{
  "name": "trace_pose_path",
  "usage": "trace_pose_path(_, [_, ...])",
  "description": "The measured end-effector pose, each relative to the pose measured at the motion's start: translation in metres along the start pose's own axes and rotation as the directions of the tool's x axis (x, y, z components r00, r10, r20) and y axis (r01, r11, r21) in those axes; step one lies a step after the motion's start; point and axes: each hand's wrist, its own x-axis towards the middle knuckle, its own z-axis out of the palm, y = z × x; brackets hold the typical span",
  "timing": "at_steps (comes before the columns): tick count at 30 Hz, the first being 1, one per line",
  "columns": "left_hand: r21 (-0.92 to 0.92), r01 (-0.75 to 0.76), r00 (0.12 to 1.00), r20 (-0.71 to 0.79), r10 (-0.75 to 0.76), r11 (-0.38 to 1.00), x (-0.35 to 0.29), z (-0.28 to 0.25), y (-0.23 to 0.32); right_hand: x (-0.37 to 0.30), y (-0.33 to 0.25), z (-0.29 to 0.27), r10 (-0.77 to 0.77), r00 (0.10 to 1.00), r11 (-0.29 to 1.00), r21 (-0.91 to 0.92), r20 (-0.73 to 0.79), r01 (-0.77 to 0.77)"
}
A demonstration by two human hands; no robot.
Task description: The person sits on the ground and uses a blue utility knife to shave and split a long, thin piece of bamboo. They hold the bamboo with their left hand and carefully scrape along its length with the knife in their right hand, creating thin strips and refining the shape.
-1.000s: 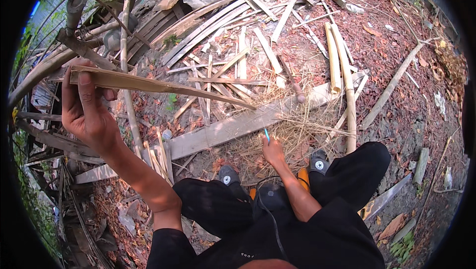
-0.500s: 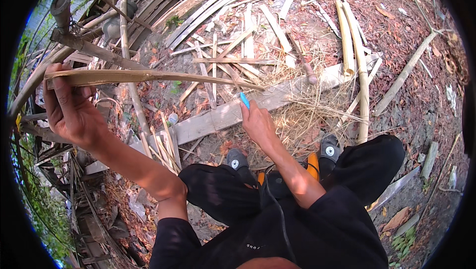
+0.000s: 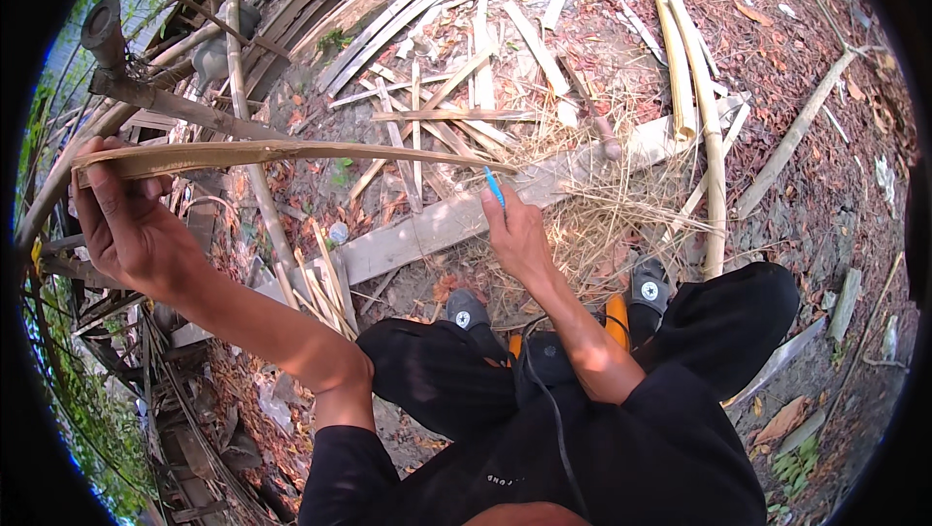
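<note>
Brown wood, in one long strip [image 3: 291, 150], spans from the left hand [image 3: 131, 220] toward the right, more level in view than a second ago; the right hand [image 3: 521, 240] has come up from below the plank [image 3: 417, 240], bringing a blue tool [image 3: 495, 188] close to the strip's thin end, so fine trimming there seems likely; the left hand pinches the thicker end between thumb and fingers; the right hand is curled around the tool, just beside the strip's tip; whether they touch is unclear.
</note>
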Motion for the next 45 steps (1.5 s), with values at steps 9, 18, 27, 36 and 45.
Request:
trace_pose_path(9, [-0.015, -0.059, 0.996, -0.065, 0.057, 0.998, 0.005, 0.008, -0.004, 0.001, -0.026, 0.024, 0.043, 0.999, 0.988, -0.149, -0.013, -0.045])
trace_pose_path(18, [0.045, -0.089, 0.995, -0.032, 0.09, 0.995, 0.001, 0.019, 0.003, -0.003, -0.043, 0.023, -0.068, 0.997, 0.994, -0.09, -0.043, 0.064])
trace_pose_path(27, [0.063, -0.084, 0.994, -0.069, 0.089, 0.994, 0.001, 0.024, 0.006, 0.0, -0.04, 0.018, 0.022, 0.999, 0.99, -0.141, -0.033, -0.026])
trace_pose_path(36, [0.037, -0.103, 0.99, -0.097, 0.106, 0.994, -0.003, 0.037, 0.013, -0.002, -0.04, 0.008, 0.06, 0.998, 0.99, -0.131, -0.011, -0.061])
trace_pose_path(45, [0.03, -0.084, 0.995, -0.054, 0.086, 0.996, -0.003, 0.028, 0.008, -0.003, -0.036, 0.014, 0.006, 0.999, 0.984, -0.178, -0.034, -0.012])
